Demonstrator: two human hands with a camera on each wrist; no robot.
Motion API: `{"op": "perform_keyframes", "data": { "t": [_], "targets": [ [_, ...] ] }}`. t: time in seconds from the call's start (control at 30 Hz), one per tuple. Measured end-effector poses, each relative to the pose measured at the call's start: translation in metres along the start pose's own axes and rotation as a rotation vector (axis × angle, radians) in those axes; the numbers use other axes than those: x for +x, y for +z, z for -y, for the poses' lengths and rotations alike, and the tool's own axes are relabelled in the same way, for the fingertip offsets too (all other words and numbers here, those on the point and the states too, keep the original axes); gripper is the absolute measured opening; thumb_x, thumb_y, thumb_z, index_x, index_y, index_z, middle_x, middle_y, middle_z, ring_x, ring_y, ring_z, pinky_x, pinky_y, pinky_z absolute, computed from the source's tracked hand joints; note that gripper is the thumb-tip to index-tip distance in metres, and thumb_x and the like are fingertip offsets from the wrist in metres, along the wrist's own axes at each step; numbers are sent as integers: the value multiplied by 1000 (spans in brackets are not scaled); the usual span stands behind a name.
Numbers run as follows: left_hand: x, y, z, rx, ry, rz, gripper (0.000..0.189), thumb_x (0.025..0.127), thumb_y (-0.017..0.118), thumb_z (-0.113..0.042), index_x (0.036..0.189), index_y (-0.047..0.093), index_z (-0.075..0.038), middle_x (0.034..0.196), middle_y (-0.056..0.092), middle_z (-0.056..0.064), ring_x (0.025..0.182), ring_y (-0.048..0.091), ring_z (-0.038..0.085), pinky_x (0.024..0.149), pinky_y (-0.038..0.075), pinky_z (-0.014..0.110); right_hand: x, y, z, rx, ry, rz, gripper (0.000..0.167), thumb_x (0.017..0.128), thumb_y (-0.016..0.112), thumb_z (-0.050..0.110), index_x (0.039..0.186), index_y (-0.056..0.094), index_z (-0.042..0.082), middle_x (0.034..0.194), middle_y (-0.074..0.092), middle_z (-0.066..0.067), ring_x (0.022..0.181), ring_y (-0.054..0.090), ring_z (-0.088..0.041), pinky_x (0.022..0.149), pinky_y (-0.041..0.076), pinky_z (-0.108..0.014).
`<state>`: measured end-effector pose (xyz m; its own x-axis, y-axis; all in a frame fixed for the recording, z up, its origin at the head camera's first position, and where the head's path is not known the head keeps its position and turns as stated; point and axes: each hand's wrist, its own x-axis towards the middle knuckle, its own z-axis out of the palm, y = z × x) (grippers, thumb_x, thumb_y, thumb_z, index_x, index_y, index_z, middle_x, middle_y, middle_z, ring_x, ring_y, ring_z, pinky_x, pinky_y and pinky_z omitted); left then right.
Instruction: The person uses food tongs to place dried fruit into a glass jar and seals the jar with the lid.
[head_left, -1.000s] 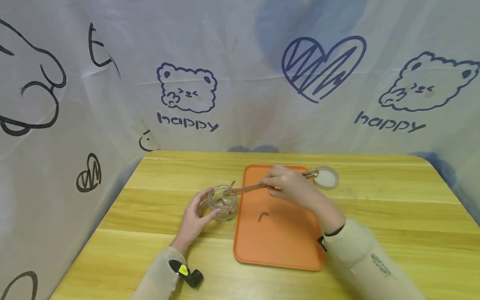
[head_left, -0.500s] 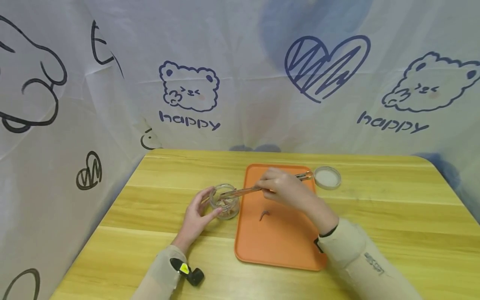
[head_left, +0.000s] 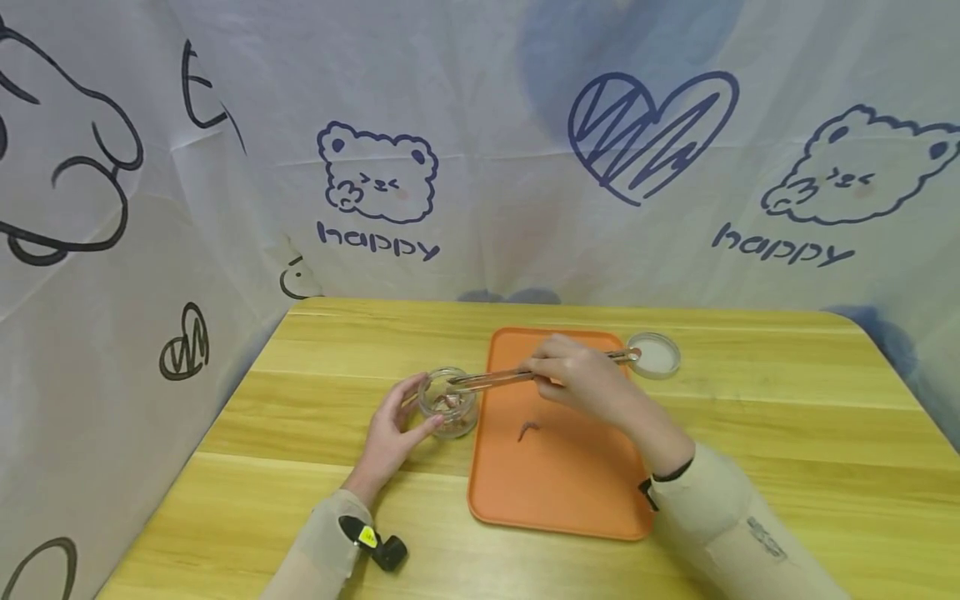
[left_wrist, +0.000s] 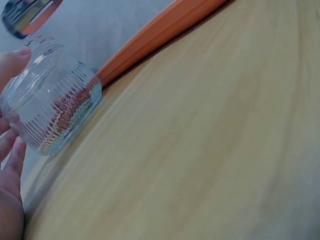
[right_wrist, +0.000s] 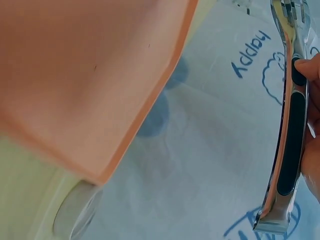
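Observation:
In the head view my left hand (head_left: pixel 393 429) grips a clear glass jar (head_left: pixel 450 408) from its left side, the thumb near its front rim. Ribbed walls show on the jar (left_wrist: pixel 57 105) in the left wrist view, with small reddish-brown pieces lying inside. Metal tongs (head_left: pixel 498 379) are held in my right hand (head_left: pixel 573 371), their tips over the jar's mouth; whether the tips pinch anything is too small to tell. The right wrist view shows dark grip inlays on the tongs (right_wrist: pixel 292 135). A small curved brownish piece (head_left: pixel 528 428) lies on the orange tray (head_left: pixel 555 492).
A round clear lid (head_left: pixel 654 356) lies on the wooden table (head_left: pixel 787 417) beyond the tray's right edge. The tray stands just right of the jar. A printed cloth (head_left: pixel 487 150) hangs behind the table and along its left side.
A second ago a reddish piece stuck up at the tongs' tips. The tongs dipped into the jar, then drew back up and right; that piece no longer shows at the tips.

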<state>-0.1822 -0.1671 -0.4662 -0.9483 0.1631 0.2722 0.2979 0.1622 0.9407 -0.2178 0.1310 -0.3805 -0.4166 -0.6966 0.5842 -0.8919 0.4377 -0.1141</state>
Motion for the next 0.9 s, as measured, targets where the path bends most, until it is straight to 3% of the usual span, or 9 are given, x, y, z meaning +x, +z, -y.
{"op": "perform_keyframes", "data": {
  "t": [0.4,0.63,0.9],
  "targets": [
    [0,0,0,-12,2,7,65,83,71,1,139,38,6,142,41,22,131,39,35,110,33,41,-53,-26,-14,-95,57,-26,26,68,80,-4,92,73,4,85,62,-4,76,56,-18,57,51,-29],
    [-1,-1,0,0,10,4,64,84,71,0,139,38,7,141,41,22,130,39,36,110,33,44,-79,-23,-19,-70,92,37,27,67,81,-6,91,73,6,85,62,-3,75,54,-16,56,50,-24],
    [0,0,0,-4,10,8,64,84,70,0,139,38,7,141,41,22,130,39,36,110,33,44,-92,-15,-20,-43,137,83,24,71,79,-3,93,73,6,88,62,-3,79,56,-15,60,53,-25]
  ]
}}
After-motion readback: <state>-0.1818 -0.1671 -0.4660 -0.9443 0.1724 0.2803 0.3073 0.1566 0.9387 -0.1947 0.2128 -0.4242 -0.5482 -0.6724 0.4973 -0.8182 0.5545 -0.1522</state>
